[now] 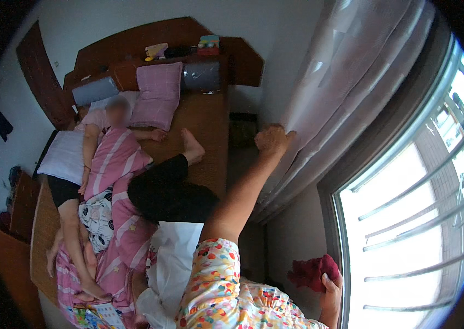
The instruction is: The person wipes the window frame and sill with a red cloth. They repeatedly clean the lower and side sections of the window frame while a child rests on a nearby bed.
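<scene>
My left hand point(274, 140) is raised at the middle of the view, its fingers closed on the edge of a pale, shiny curtain point(330, 90). My right hand point(331, 286) is low at the right, beside the window frame point(341, 242). It holds a crumpled dark red cloth point(314, 273), the thumb lying over the cloth. The curtain hangs in long folds along the wall at the left of the bright window, which has curved metal bars point(413, 230) outside it.
On the left, a bed point(205, 115) with a brown mat bears people, pink bedding point(110, 156) and pillows point(160, 92). One person point(96, 127) lies there; another's black-clad leg point(166, 189) reaches towards me. A wooden headboard point(133, 39) holds small items. A dark box point(243, 129) stands between bed and curtain.
</scene>
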{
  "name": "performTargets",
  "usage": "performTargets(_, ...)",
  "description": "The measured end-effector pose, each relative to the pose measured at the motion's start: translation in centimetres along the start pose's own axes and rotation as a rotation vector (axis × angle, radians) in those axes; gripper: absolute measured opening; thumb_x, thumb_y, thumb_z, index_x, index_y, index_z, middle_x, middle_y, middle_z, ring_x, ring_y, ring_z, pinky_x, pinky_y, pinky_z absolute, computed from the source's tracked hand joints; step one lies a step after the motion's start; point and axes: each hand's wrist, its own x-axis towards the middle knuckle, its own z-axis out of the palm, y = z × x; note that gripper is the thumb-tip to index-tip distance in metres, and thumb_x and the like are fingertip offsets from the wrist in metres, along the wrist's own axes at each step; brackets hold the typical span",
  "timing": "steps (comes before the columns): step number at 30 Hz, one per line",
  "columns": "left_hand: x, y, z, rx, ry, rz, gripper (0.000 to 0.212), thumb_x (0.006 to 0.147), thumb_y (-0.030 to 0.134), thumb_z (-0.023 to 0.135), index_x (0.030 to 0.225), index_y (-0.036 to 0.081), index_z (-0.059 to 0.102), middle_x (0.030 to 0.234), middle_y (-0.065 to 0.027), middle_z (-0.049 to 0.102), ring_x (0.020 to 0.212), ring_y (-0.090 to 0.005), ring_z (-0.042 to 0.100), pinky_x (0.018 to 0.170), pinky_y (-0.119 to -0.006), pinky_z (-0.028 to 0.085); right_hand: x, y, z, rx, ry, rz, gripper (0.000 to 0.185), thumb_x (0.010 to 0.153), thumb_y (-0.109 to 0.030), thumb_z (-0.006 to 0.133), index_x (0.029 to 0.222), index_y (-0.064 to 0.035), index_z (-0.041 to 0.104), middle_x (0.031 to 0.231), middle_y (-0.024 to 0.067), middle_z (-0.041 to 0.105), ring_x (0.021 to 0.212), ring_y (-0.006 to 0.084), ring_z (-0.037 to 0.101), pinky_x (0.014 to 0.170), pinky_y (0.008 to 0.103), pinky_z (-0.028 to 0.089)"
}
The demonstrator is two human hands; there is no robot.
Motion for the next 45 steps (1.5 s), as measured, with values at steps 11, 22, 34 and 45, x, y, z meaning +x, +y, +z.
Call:
performTargets(11,-18.0,2.0,3.0,-0.053,-0.913,0.711,0.043,0.073,0.036,0.056,0.088,-0.004,0.062,0.085,-0.0194,0.062,0.082,-0.0310,0.060,0.074,-0.039,0.046,-3.4,0.8,-3.3,0.038,0.094,0.009,0.028,0.079,-0.012,0.055,0.104,-0.0006,0.053,0.090,0.0051,0.060,0.080,0.0149,0.058,0.072,0.0269,0.047)
performTargets(22,-32.2,6.4,4.2,-1.061,-1.014,0.511,0.049,0.068,0.016,0.066,0.111,0.001,0.049,0.088,-0.0049,0.058,0.082,-0.0107,0.053,0.076,-0.027,0.045,-6.6,0.9,-4.7,0.128,-0.132,-0.122,0.045,0.089,-0.027,0.046,0.126,-0.0027,0.035,0.113,0.0061,0.048,0.103,0.0136,0.045,0.089,0.0273,0.035)
performTargets(34,-30.2,7.5,1.9,-1.234,-1.157,0.319,0.042,0.057,-0.001,0.053,0.099,-0.002,0.056,0.083,-0.0039,0.061,0.074,-0.0132,0.058,0.072,-0.025,0.046,-22.2,-6.0,-5.8,-0.983,0.794,-1.527,0.015,0.080,-0.003,0.051,0.094,0.0006,0.055,0.071,0.0106,0.060,0.050,0.0125,0.051,0.042,0.0212,0.036)
performTargets(45,-31.1,9.2,1.9,-1.322,-1.152,0.265,0.048,0.052,-0.003,0.045,0.098,-0.003,0.056,0.080,-0.0066,0.060,0.069,-0.0184,0.058,0.068,-0.029,0.048,-29.8,-7.1,-8.3,-1.175,1.854,-1.055,0.056,0.070,-0.027,0.069,0.113,-0.0043,0.041,0.106,0.0104,0.046,0.097,0.0218,0.044,0.073,0.0320,0.036)
